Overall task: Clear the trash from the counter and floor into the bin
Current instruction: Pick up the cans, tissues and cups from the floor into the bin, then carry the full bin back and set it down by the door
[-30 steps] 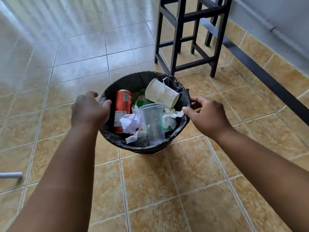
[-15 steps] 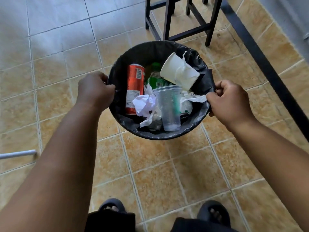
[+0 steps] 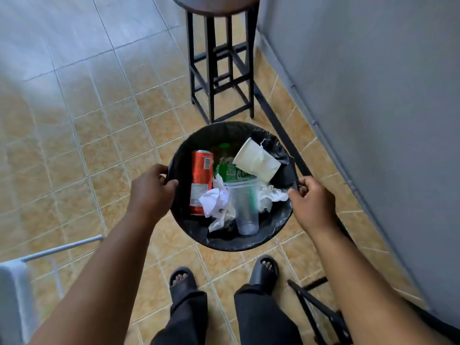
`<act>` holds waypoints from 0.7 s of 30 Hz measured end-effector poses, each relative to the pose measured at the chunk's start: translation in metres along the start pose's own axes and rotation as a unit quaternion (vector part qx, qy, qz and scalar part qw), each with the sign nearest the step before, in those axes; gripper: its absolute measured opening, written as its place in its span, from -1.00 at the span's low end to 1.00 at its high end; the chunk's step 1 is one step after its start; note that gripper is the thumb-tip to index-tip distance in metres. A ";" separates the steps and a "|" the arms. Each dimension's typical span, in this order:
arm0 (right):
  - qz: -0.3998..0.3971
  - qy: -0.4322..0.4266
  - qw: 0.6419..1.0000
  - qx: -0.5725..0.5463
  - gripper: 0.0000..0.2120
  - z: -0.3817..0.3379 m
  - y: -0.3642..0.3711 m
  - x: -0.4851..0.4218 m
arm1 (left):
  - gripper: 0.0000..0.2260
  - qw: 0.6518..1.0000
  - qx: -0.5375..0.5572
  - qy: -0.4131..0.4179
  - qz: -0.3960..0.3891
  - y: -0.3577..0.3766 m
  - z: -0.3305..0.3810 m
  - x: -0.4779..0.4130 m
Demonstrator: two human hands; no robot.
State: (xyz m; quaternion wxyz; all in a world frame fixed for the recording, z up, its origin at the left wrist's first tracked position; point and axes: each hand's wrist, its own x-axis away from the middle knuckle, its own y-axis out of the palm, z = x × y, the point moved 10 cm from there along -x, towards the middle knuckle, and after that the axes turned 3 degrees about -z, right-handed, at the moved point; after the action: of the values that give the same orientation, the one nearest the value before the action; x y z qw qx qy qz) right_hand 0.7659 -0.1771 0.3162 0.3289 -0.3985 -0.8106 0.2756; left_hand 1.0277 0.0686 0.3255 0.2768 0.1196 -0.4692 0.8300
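A round black bin [image 3: 225,241] lined with a black bag hangs above the tiled floor in front of my feet. My left hand [image 3: 151,192] grips its left rim and my right hand [image 3: 312,201] grips its right rim. Inside lie a red can [image 3: 200,181], a white paper cup [image 3: 256,159], a clear plastic cup [image 3: 245,210], a green bottle [image 3: 227,168] and crumpled white paper [image 3: 215,199].
A black bar stool [image 3: 220,61] stands just beyond the bin. A grey wall or counter front [image 3: 373,95] runs along the right. Another dark stool frame [image 3: 316,310] sits at lower right. A white rack [image 3: 15,290] is at lower left.
Both hands have stayed on the rims while the bin came up off the floor and closer to me. The view has risen and my feet and legs have come into sight.
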 end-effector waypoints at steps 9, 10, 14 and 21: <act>0.072 0.034 0.997 0.010 -0.93 -0.060 -0.160 0.145 | -0.70 0.990 -0.012 0.120 -0.071 -0.092 0.106 0.131; 0.085 0.047 0.995 0.005 -0.94 -0.062 -0.175 0.167 | -0.70 0.987 -0.017 0.137 -0.081 -0.099 0.117 0.145; 0.153 0.121 0.980 -0.033 -0.98 -0.045 -0.216 0.256 | -0.72 0.968 -0.042 0.223 -0.106 -0.113 0.158 0.201; 0.273 0.189 0.925 -0.184 -0.86 0.001 -0.265 0.407 | -0.59 0.905 -0.077 0.359 -0.216 -0.075 0.212 0.313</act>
State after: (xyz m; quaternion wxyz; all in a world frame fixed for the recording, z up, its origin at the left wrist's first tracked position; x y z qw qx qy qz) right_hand 0.4522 0.0189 0.6316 0.3090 -0.7023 -0.6299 0.1206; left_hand 0.8018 0.0290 0.6349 0.6076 -0.1098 -0.3634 0.6976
